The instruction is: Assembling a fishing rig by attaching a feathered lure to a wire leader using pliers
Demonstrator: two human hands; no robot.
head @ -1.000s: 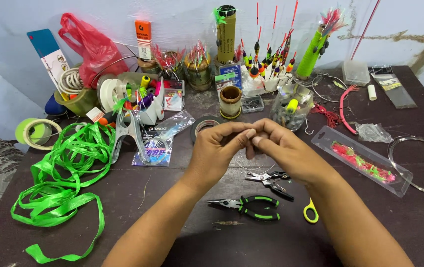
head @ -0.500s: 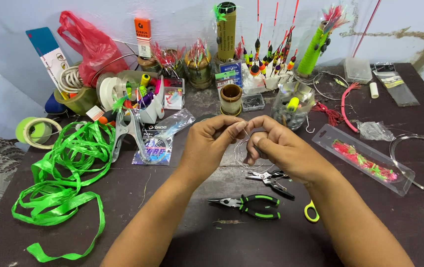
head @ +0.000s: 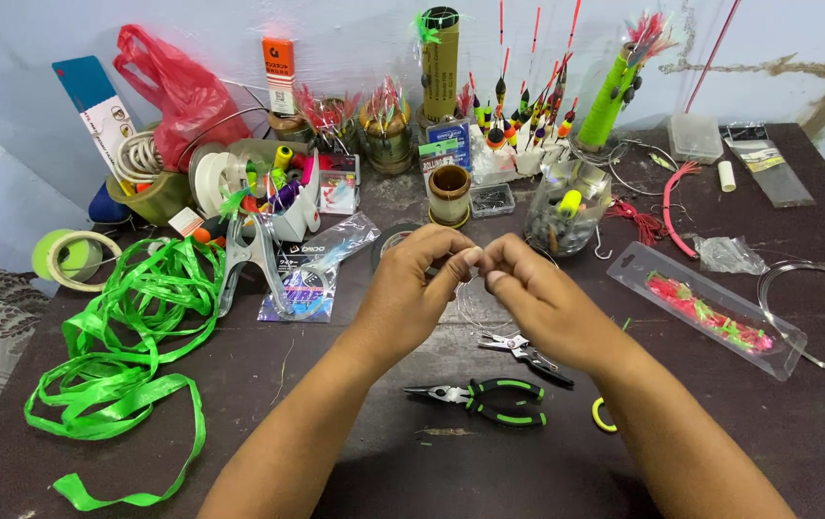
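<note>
My left hand and my right hand are held together above the middle of the dark table, fingertips meeting. Both pinch a thin clear fishing line, which hangs in a faint loop under the fingers. What sits at the fingertips is too small to make out. On the table just below the hands lie small silver scissors and green-and-black pliers. A brown spool of line stands just beyond the hands.
Loose green ribbon sprawls on the left beside a roll of tape. A clear packet of pink lures and a wire coil lie right. Floats, jars, a red bag and packets crowd the back edge.
My hands drew slightly apart with the line between them half a second ago, then closed together again so the fingertips meet. Nothing on the table has moved.
</note>
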